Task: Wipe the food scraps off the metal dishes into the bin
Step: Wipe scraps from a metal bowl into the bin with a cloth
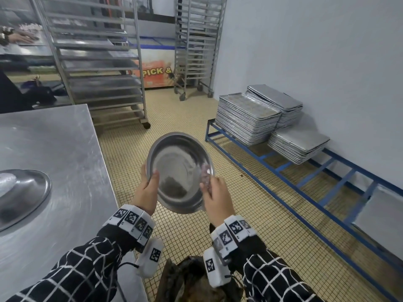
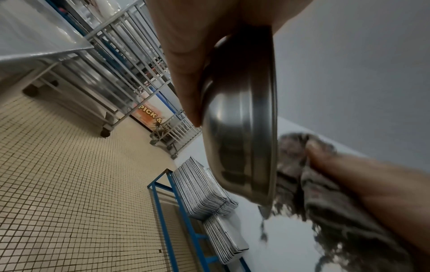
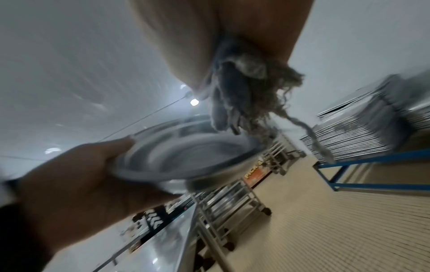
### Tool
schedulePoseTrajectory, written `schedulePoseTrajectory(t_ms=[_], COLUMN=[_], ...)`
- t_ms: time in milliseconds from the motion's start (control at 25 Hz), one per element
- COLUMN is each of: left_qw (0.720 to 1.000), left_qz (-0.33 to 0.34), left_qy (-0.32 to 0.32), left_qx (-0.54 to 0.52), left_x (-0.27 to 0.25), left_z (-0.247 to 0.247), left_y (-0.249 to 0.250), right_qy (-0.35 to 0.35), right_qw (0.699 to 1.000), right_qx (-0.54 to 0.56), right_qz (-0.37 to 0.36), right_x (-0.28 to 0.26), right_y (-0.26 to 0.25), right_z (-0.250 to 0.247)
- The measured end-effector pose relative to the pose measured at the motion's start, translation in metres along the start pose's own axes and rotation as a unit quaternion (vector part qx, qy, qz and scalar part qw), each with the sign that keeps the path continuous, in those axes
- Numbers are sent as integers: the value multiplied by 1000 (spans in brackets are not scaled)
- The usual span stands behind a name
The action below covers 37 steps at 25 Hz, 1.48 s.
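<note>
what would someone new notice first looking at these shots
First the round metal bowl, held tilted over the tiled floor in the middle of the head view, the left hand gripping its rim and the right hand holding a frayed rag at its other edge. Next, the stacks of trays on a blue rack by the right wall, and the steel table on the left.

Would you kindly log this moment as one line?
left hand grips metal bowl | right hand holds rag at rim | bin below
</note>
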<state>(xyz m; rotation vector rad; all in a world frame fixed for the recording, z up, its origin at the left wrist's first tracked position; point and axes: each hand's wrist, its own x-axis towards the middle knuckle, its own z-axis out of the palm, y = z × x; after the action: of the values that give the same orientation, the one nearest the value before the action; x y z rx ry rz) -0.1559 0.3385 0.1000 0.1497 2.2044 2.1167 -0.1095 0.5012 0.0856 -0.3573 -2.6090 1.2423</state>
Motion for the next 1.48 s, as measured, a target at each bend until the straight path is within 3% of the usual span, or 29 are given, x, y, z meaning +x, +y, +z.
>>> schedulePoseTrajectory(t_ms=[120, 200, 320, 440, 680, 800, 920, 1040, 1160, 1240, 1360, 1480], left_qw=[1000, 999, 999, 1000, 999, 999, 998, 997, 994, 990, 986, 989], left_qz=[-3, -4, -15, -8, 12, 19, 39, 34, 29, 7, -21, -2], left_qy=[-25, -32, -6, -3, 8, -4, -36, -61, -84, -109, -139, -113], left_qx=[-2, -35, -29, -24, -38, -45, -23, -41, -70, -92, -94, -93], left_x=[0, 5, 13, 20, 23, 30, 29, 25, 25, 24, 24, 22], left_z=[6, 5, -7, -16, -11, -18, -18, -14, -16, -19, -23, -23], left_y=[7, 14, 21, 12, 13, 18, 15, 13, 12, 14, 18, 23], right_qy=[-123, -184, -167, -162, -164, -112, -93, -34, 32, 51, 76, 96], right_qw=[985, 964, 935, 915, 958, 935, 901, 933, 970, 988, 994, 993], right_qx=[37, -15, -183, -295, -104, -260, -411, -357, -241, -146, -44, 18], right_qz=[-111, -189, -254, -224, -213, -212, -100, -28, -33, 25, 63, 68], right_x=[-21, -30, -23, -10, -27, -21, -5, 15, 25, 28, 33, 31], right_y=[-20, -19, 1, 24, -1, 3, 19, 29, 21, 9, 6, 11], right_z=[23, 34, 31, 20, 45, 35, 15, -3, -21, -37, -49, -46])
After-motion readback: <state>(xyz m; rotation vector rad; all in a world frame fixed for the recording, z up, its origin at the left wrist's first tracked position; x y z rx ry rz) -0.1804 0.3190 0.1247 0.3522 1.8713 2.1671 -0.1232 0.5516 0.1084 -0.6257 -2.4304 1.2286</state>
